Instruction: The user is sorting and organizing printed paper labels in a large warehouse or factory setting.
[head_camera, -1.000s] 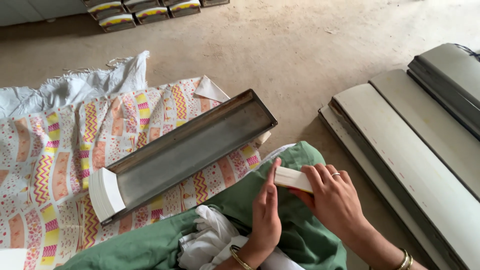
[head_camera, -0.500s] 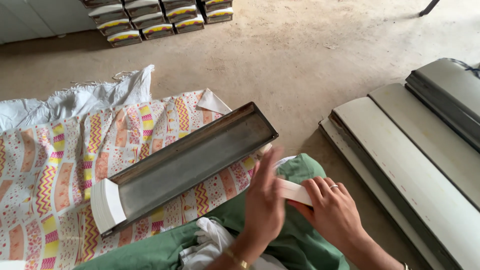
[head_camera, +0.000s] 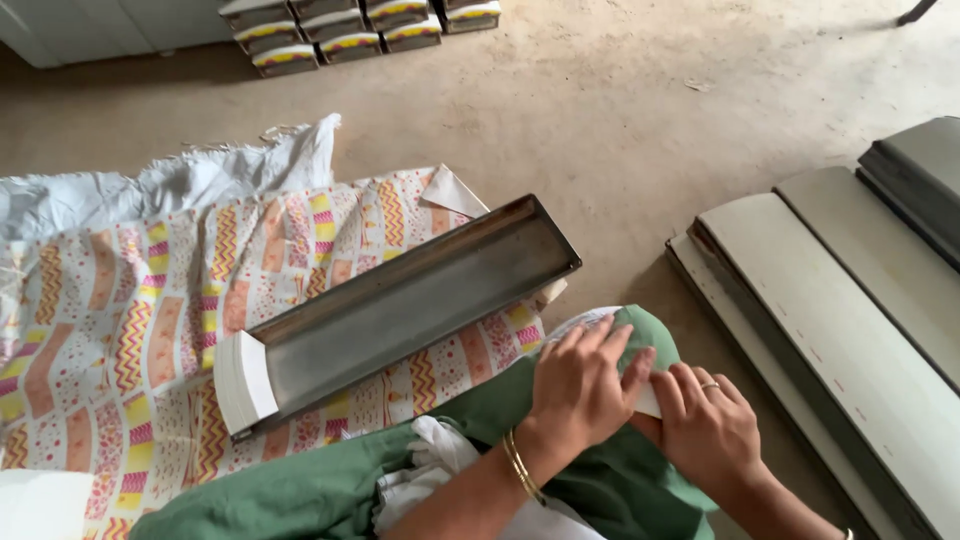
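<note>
My left hand (head_camera: 583, 383) lies flat over a small white stack of paper (head_camera: 648, 398) on my green-clothed knee (head_camera: 640, 330), fingers closed over it. My right hand (head_camera: 705, 428), with a ring on one finger, grips the same stack from the right; most of the stack is hidden by both hands. Just left of the hands lies a long grey metal tray (head_camera: 420, 300) on a patterned cloth (head_camera: 130, 330), with a white paper stack (head_camera: 243, 380) standing at its near left end.
Long grey metal panels (head_camera: 830, 330) lie on the concrete floor to the right. Several stacked boxes (head_camera: 350, 25) stand at the far top. A white sack (head_camera: 200, 180) edges the cloth at the back left.
My left hand has moved from the stack's left end to lie flat over its top. The view has shifted a little, showing more of the boxes at the back.
</note>
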